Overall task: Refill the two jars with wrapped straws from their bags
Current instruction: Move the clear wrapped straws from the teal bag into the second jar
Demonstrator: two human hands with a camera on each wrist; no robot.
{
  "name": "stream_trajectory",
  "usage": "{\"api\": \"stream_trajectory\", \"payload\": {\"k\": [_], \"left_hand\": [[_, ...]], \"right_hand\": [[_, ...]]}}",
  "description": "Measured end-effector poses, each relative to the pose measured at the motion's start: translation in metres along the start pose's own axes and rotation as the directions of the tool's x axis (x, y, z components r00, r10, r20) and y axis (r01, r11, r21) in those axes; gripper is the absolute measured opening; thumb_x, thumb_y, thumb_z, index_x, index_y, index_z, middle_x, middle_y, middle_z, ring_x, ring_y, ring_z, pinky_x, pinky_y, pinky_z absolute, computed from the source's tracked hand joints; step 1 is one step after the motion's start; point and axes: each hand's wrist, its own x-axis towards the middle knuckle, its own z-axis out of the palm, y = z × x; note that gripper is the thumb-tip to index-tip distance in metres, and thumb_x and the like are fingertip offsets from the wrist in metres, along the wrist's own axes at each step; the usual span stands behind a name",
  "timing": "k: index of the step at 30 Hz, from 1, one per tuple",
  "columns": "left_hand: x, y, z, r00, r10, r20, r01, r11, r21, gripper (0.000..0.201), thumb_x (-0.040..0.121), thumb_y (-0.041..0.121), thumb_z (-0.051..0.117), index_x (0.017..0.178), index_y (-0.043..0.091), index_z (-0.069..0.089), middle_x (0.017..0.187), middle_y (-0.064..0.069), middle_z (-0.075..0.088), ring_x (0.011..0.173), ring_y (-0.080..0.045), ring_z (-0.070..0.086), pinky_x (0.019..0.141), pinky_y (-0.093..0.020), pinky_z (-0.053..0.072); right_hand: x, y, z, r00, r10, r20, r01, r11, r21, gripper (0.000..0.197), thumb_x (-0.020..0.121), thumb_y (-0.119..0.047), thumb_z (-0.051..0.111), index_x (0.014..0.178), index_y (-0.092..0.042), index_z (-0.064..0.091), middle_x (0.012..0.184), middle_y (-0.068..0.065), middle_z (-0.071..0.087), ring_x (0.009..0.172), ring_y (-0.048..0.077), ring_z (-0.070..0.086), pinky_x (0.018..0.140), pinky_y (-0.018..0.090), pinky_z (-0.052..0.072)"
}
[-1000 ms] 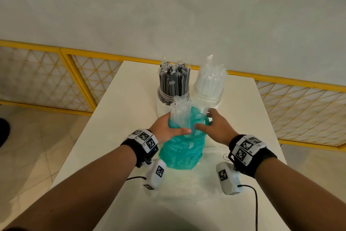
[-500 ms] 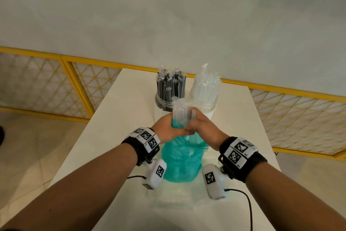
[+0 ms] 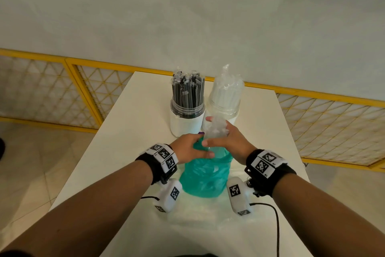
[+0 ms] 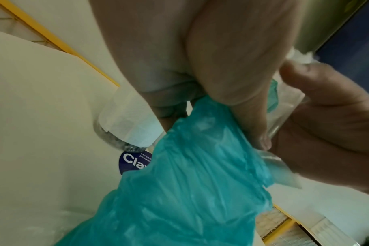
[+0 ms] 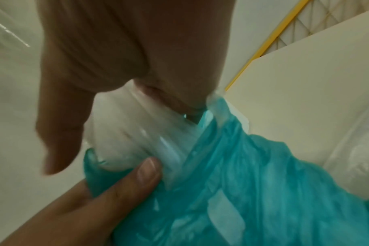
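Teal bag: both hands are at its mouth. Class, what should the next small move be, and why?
Probably lift the clear straws up out of the bag toward the right jar. The right hand grips the bundle, already sticking out of the bag's mouth, while the left hand pinches the rim to hold it down. That jar holds matching clear straws.

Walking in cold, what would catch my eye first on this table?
The bright teal bag in the middle of the white table, with the left hand gripping its mouth and the right hand holding a bundle of clear wrapped straws sticking out of it. Just behind stand two jars side by side: the left jar holds dark straws, the right jar clear ones.
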Motion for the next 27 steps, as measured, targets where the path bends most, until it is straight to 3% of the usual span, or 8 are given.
{"api": "stream_trajectory", "payload": {"k": [3, 6, 8, 11, 15, 17, 20, 27], "left_hand": [[0.004, 0.004, -0.004, 0.999, -0.019, -0.036, 0.020, 0.999, 0.031, 0.020, 0.084, 0.028, 0.072, 0.099, 0.016, 0.066, 0.089, -0.002, 0.070, 0.091, -0.020, 0.066, 0.076, -0.025, 0.053], [0.006, -0.003, -0.009, 0.998, -0.050, -0.040, 0.048, 0.998, -0.046, 0.031, 0.084, 0.029, 0.070, 0.106, 0.008, 0.068, 0.097, -0.007, 0.072, 0.097, -0.023, 0.069, 0.084, -0.031, 0.054], [0.007, -0.010, -0.012, 0.997, -0.064, -0.042, 0.056, 0.983, -0.177, 0.040, 0.079, 0.038, 0.075, 0.111, 0.015, 0.069, 0.106, -0.005, 0.074, 0.102, -0.019, 0.070, 0.093, -0.033, 0.054], [0.009, -0.015, -0.016, 0.995, -0.062, -0.082, 0.035, 0.954, -0.297, 0.021, 0.083, 0.026, 0.075, 0.103, 0.025, 0.071, 0.103, 0.002, 0.075, 0.098, -0.012, 0.070, 0.095, -0.031, 0.053], [0.015, -0.021, -0.018, 0.990, -0.085, -0.113, 0.058, 0.973, -0.224, 0.019, 0.082, 0.026, 0.076, 0.098, 0.017, 0.074, 0.099, -0.002, 0.076, 0.095, -0.016, 0.071, 0.092, -0.031, 0.054], [0.018, -0.023, -0.018, 0.988, -0.087, -0.124, 0.063, 0.981, -0.185, 0.019, 0.082, 0.026, 0.075, 0.097, 0.014, 0.073, 0.096, -0.001, 0.075, 0.091, -0.016, 0.071, 0.089, -0.028, 0.053], [0.023, -0.023, -0.020, 0.986, -0.067, -0.153, 0.045, 0.989, -0.141, 0.013, 0.084, 0.026, 0.073, 0.093, 0.017, 0.071, 0.090, 0.002, 0.072, 0.084, -0.011, 0.068, 0.083, -0.024, 0.049], [0.035, -0.026, -0.022, 0.988, -0.074, -0.136, 0.055, 0.989, -0.135, 0.019, 0.082, 0.032, 0.075, 0.094, 0.018, 0.072, 0.093, 0.000, 0.074, 0.091, -0.017, 0.070, 0.091, -0.033, 0.053]], "right_hand": [[0.001, -0.005, -0.003, 0.990, 0.028, 0.136, -0.020, 0.998, -0.058, 0.063, 0.061, -0.004, 0.087, 0.119, -0.011, 0.062, 0.116, 0.013, 0.069, 0.110, 0.027, 0.066, 0.096, 0.040, 0.054], [0.001, -0.011, -0.006, 0.988, 0.012, 0.155, 0.002, 0.996, -0.092, 0.059, 0.065, 0.002, 0.085, 0.118, -0.010, 0.063, 0.114, 0.011, 0.071, 0.106, 0.022, 0.068, 0.092, 0.034, 0.056], [0.001, -0.012, -0.008, 0.997, -0.017, 0.071, 0.020, 0.999, -0.038, 0.045, 0.070, 0.001, 0.081, 0.112, -0.008, 0.066, 0.109, 0.009, 0.073, 0.099, 0.019, 0.070, 0.089, 0.032, 0.056], [0.005, -0.013, -0.013, 0.993, -0.045, -0.109, 0.053, 0.996, 0.077, 0.027, 0.076, -0.003, 0.079, 0.100, -0.010, 0.071, 0.104, 0.010, 0.074, 0.095, 0.018, 0.070, 0.089, 0.034, 0.054], [0.011, -0.031, -0.022, 0.964, -0.144, -0.225, 0.163, 0.984, 0.068, 0.017, 0.078, -0.006, 0.077, 0.092, -0.015, 0.071, 0.102, 0.015, 0.074, 0.093, 0.018, 0.070, 0.087, 0.034, 0.053], [0.015, -0.051, -0.030, 0.943, -0.210, -0.258, 0.230, 0.972, 0.049, 0.015, 0.077, -0.011, 0.079, 0.088, -0.019, 0.071, 0.101, 0.018, 0.073, 0.094, 0.024, 0.068, 0.090, 0.041, 0.054], [0.021, -0.088, -0.047, 0.893, -0.320, -0.317, 0.347, 0.938, 0.030, 0.012, 0.078, -0.017, 0.076, 0.084, -0.023, 0.069, 0.085, 0.008, 0.071, 0.088, 0.029, 0.065, 0.091, 0.051, 0.051], [0.033, -0.149, -0.076, 0.649, -0.545, -0.530, 0.581, 0.805, -0.117, 0.021, 0.085, -0.014, 0.071, 0.099, -0.011, 0.056, 0.083, 0.002, 0.065, 0.079, 0.019, 0.065, 0.075, 0.029, 0.054]]}}
